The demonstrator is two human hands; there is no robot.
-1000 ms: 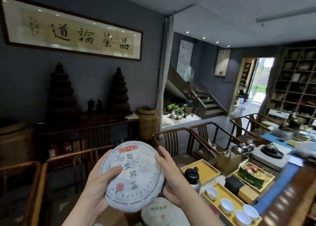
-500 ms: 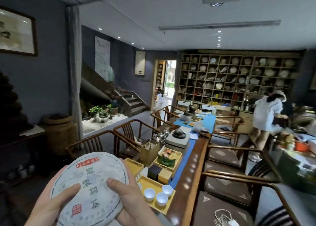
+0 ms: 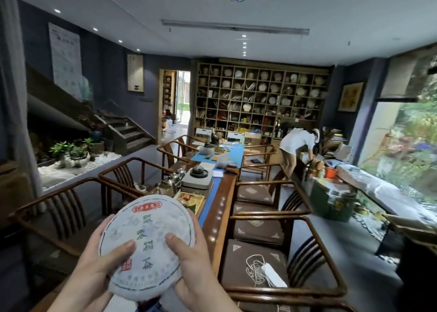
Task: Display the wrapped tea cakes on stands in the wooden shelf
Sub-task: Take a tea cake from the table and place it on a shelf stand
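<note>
Both hands, left hand and right hand, clamp fingers on the round white paper-wrapped tea cake; loosening either grip risks dropping it before reaching the distant wooden grid shelf.

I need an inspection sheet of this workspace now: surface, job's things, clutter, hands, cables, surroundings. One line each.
Surface: long wooden table with a blue runner.
Job's things: wrapped tea cake held face up in front of the camera; wooden shelf on the far wall, many compartments already filled.
Clutter: kettles, a grey tea tray, a yellow tray.
Hands: left hand and right hand grip the cake by its edges, thumbs on its face.
Cables: white cord on the nearest chair cushion.
Surroundings: a person bent over near the shelf; stairs at left; window at right.
</note>
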